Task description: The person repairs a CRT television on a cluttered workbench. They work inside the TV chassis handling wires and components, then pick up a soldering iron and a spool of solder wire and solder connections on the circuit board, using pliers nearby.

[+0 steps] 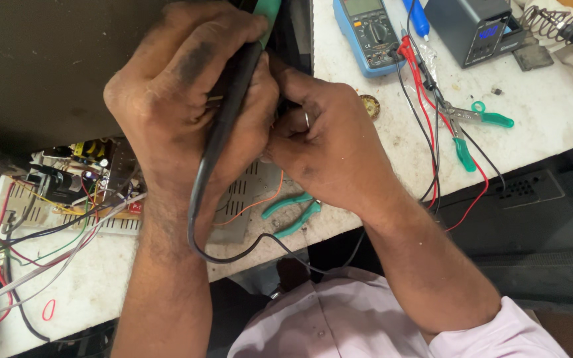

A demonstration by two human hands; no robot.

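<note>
Left hand (187, 99) is closed around a soldering iron (233, 86), black barrel with a green grip at its far end, held pen-style with the tip pointing far into the work and hidden behind the fingers. Right hand (323, 142) is pinched shut just beside it, thumb and fingers squeezed on something small; what it pinches is hidden, cannot tell. Both hands touch, pressed together at the near edge of a big dark panel (48, 66) covering the far-left of the white bench (552, 126).

Handling, as judged: iron looks light and stiff, best gripped on the insulated handle, well back from the hot tip. Its black cord (200, 219) hangs down off the handle and loops near, limp, could drag.

Around: exposed circuit board (74, 176) with loose coloured wires on the left, probably fragile. Green-handled pliers (293, 212) lie near, under the right wrist. Blue multimeter (369, 33) far centre with red and black leads running right. Dark soldering station (472, 26) far right, coil stand (555, 23) beside it. Green-handled cutters (472, 122) right of the leads.
</note>
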